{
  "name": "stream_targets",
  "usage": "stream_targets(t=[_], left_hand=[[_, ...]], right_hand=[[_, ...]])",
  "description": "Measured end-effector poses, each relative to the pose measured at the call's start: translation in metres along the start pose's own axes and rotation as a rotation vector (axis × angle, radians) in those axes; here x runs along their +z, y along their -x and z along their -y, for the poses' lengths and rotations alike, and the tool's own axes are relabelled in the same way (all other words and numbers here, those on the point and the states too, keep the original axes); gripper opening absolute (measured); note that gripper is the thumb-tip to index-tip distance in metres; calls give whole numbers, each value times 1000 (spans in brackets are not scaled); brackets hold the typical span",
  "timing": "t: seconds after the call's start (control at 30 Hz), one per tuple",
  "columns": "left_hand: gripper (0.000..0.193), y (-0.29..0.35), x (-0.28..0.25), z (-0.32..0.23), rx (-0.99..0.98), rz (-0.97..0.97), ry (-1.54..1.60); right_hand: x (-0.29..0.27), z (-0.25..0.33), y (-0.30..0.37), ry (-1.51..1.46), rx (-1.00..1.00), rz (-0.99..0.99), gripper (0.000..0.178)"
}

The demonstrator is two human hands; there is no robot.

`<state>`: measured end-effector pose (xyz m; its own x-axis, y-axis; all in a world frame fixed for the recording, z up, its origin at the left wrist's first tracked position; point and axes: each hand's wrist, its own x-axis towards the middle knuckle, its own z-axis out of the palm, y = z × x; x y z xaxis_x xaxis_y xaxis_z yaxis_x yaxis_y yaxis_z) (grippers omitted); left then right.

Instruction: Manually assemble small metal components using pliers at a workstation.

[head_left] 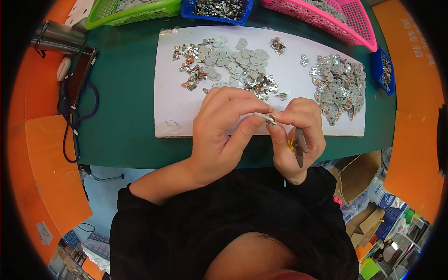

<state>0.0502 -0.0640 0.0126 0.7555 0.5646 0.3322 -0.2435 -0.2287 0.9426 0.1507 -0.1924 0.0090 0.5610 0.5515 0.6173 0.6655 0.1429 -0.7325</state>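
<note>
My left hand pinches a small light grey plate between thumb and fingertips, near the front edge of the white board. From the other side my right hand closes its thumb and forefinger on a small metal piece touching that plate. Fingertips hide most of both. Tucked in the right palm is a small tool with dark flat arms and a bit of yellow; its kind is unclear. Beyond my hands lie loose grey plates and small shiny metal parts.
Joined plate-and-metal parts form a pile on the board's right. Along the back stand a green basket, a blue tray and a pink basket. A small blue bin, metal cup and corded phone-like device flank the board.
</note>
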Motion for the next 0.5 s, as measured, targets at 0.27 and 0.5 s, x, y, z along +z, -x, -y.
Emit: stream_targets(t=[0.27,0.5], left_hand=[[17,2,-28,2,298,47,-284],[18,6,-28,2,354,13,-329]], right_hand=[[-19,2,-16,342,-205,117,36],[-23,8,-21,666,-237,200,48]])
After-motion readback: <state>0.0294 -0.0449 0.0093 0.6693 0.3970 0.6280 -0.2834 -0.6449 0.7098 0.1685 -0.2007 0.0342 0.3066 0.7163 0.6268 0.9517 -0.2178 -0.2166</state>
